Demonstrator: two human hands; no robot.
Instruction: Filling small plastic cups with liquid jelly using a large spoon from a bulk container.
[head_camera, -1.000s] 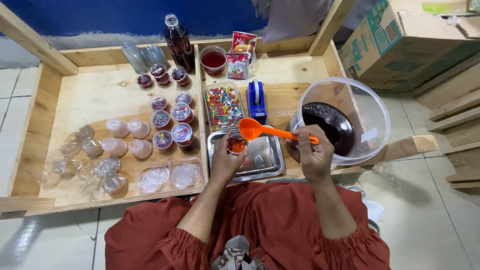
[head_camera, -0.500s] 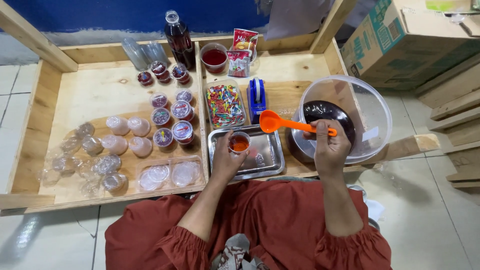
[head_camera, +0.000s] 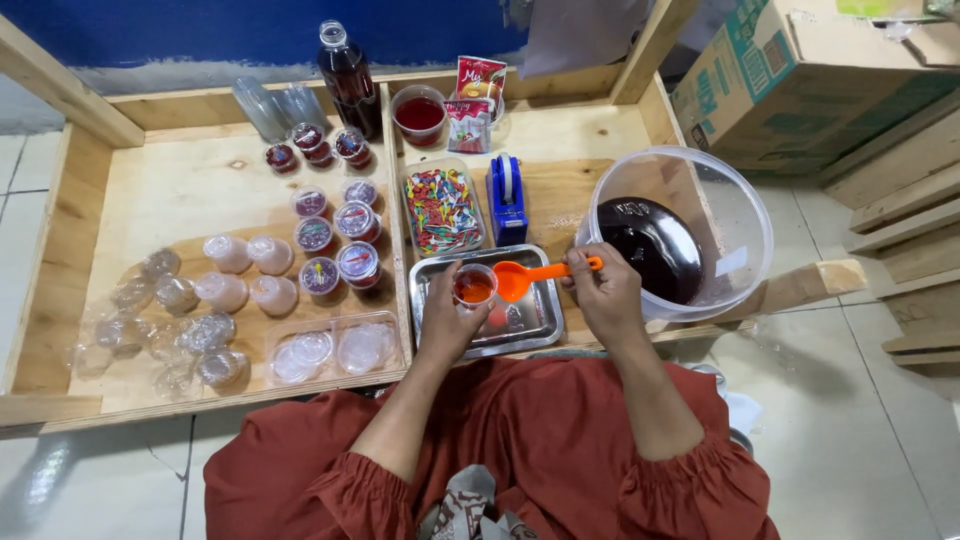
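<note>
Two hands, cup partly hidden, spoon

small clear cup upright, orange spoon beside

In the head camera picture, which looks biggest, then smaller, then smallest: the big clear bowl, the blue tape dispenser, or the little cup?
1. Big clear bowl
2. Blue tape dispenser
3. Little cup, held in the left hand
</note>
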